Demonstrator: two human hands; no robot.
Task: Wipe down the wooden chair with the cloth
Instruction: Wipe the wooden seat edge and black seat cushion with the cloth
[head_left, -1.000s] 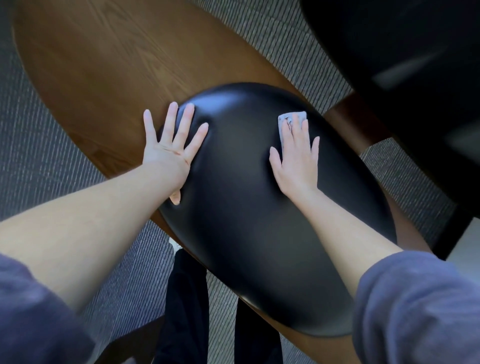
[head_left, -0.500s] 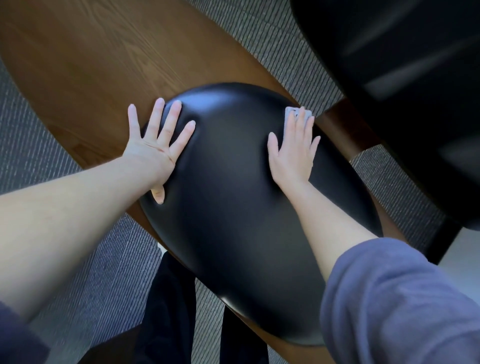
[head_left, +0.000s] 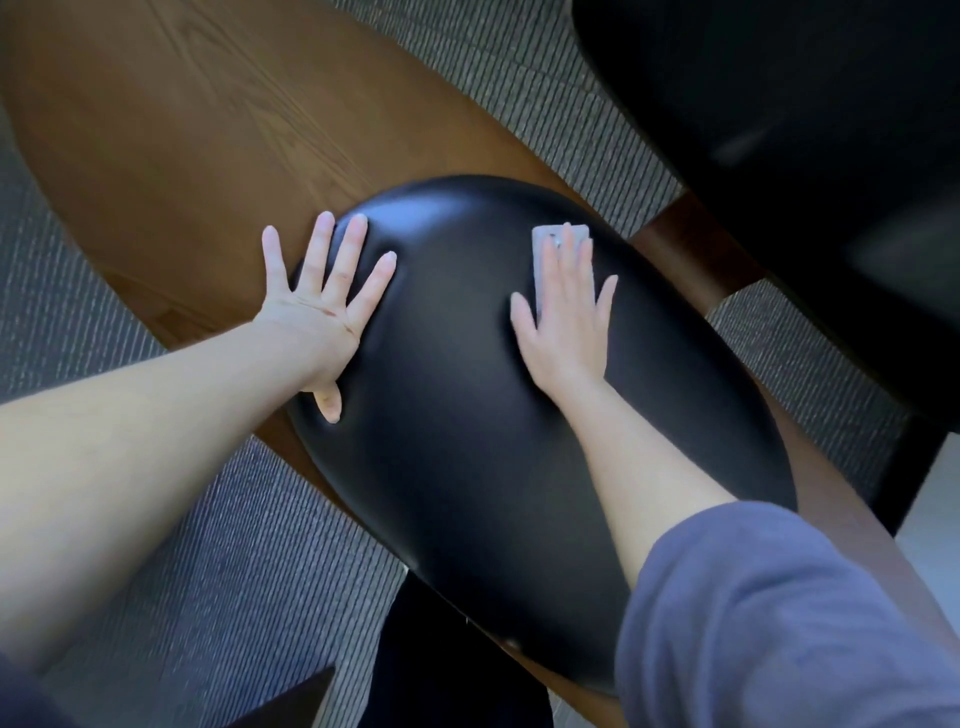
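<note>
The cloth (head_left: 543, 244) is flattened under the right hand (head_left: 563, 322), up at the far right part of the black seat pad (head_left: 467, 441) on the wooden chair (head_left: 171, 156). Only a pale corner and a thin strip of it are seen past the fingertips. The rest is covered by the palm.

The right hand is laid flat, fingers straight and close together, thumb stuck out to the side. The left hand (head_left: 324, 301) is spread wide and planted on the pad's far left edge, with the outer fingers reaching onto the wood.

Ribbed grey carpet (head_left: 208, 571) is seen on both sides of the chair. A second dark chair (head_left: 779, 156) is parked off the far right, and a brown wooden piece (head_left: 691, 249) is seen between it and the pad. It can't be told which chair that belongs to.

Part of the pad's near right edge is blocked by a blue-grey sleeve (head_left: 779, 623) on the right arm. Dark trouser legs (head_left: 441, 670) are seen below the near edge.
</note>
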